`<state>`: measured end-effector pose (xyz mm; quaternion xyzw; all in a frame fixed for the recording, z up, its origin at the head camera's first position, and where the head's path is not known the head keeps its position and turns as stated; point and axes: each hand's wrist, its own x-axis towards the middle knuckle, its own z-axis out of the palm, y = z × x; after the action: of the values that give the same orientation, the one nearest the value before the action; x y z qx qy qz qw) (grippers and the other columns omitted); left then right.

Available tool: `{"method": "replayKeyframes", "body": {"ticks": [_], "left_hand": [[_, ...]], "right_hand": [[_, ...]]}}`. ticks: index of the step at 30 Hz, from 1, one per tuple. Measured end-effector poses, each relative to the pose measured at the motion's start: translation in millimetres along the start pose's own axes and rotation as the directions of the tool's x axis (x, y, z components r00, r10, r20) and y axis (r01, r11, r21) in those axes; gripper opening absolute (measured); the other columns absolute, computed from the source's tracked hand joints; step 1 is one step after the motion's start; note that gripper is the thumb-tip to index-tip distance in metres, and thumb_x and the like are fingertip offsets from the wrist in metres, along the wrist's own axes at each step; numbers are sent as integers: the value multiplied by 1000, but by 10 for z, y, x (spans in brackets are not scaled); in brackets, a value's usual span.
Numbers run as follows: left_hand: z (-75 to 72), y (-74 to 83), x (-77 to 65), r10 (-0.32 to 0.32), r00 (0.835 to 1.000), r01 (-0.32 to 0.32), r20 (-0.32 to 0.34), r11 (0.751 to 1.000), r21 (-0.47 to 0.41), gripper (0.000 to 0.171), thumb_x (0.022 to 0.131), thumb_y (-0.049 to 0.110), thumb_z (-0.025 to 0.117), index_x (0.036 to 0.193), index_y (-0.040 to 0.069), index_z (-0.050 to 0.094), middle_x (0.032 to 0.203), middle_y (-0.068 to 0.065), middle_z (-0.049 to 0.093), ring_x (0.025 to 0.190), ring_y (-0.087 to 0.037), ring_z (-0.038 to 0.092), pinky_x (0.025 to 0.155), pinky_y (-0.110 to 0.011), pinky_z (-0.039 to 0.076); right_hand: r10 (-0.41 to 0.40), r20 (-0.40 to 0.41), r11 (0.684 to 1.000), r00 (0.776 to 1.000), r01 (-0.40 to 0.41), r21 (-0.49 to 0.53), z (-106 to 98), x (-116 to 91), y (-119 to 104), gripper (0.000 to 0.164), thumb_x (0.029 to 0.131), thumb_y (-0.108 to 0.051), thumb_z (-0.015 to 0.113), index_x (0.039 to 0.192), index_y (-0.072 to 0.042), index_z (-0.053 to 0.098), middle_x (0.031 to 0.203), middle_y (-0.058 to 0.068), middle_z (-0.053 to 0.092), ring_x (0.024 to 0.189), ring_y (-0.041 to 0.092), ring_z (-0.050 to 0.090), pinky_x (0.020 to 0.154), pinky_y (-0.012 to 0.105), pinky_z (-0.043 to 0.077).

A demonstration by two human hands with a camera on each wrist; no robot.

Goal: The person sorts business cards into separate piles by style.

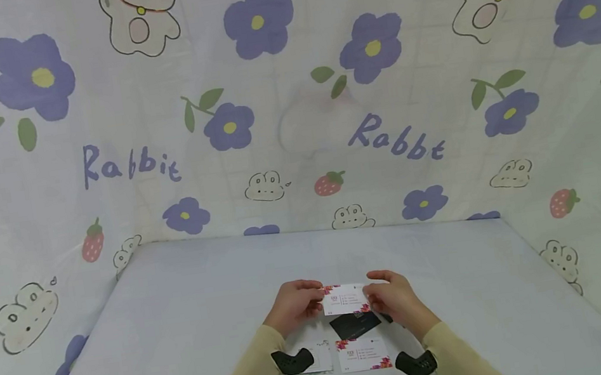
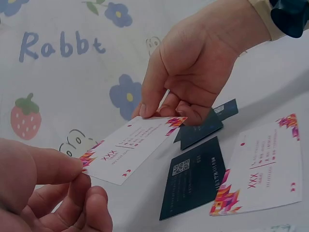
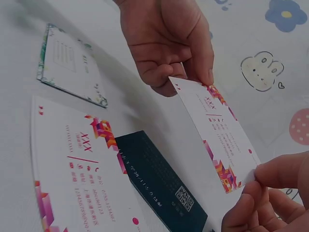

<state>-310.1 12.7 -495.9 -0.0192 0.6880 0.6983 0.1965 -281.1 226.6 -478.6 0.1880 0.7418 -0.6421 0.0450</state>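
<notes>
Between both hands a white business card (image 1: 345, 300) with pink and orange corner patterns is held above the table. My left hand (image 1: 297, 306) pinches one end between thumb and fingers; my right hand (image 1: 396, 299) pinches the other end, as the left wrist view also shows. Below the raised card lie dark cards (image 2: 193, 176) with a printed square code. A similar white patterned card (image 3: 79, 164), which looks like the top of a stack, lies nearest the body, partly over a dark card in the left wrist view.
Left of the white patterned stack, a stack of green-leaf-bordered cards (image 3: 72, 65) lies on the white table (image 1: 182, 332). A curtain (image 1: 291, 118) printed with flowers and rabbits hangs behind and at both sides. Each wrist wears a black band.
</notes>
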Motion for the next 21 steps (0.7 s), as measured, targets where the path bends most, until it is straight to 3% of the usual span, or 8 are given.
{"method": "replayKeyframes", "body": {"ticks": [7, 13, 21], "left_hand": [[-15, 32, -168, 27, 998, -32, 62, 997, 77, 27, 94, 11, 69, 118, -1, 67, 88, -8, 67, 68, -14, 61, 61, -21, 56], [-12, -23, -337, 68, 995, -80, 75, 980, 182, 22, 93, 13, 72, 111, 0, 70, 92, -11, 69, 67, -14, 62, 60, -21, 58], [127, -137, -507, 89, 991, -118, 103, 937, 328, 11, 88, 4, 75, 99, 1, 72, 75, -7, 69, 54, -10, 63, 53, -24, 57]], "right_hand": [[-2, 75, 999, 997, 5, -45, -74, -164, 1, 48, 94, -3, 64, 140, 0, 51, 96, 11, 62, 68, 16, 56, 61, 24, 52], [-44, 131, 995, 990, 55, -83, -132, -321, 69, 46, 92, -2, 66, 136, 3, 53, 103, 15, 64, 72, 19, 59, 61, 27, 56], [-69, 116, 979, 991, 89, -183, -220, -466, 249, 46, 85, 5, 70, 129, 6, 57, 83, 11, 64, 63, 17, 59, 54, 28, 56]]}}
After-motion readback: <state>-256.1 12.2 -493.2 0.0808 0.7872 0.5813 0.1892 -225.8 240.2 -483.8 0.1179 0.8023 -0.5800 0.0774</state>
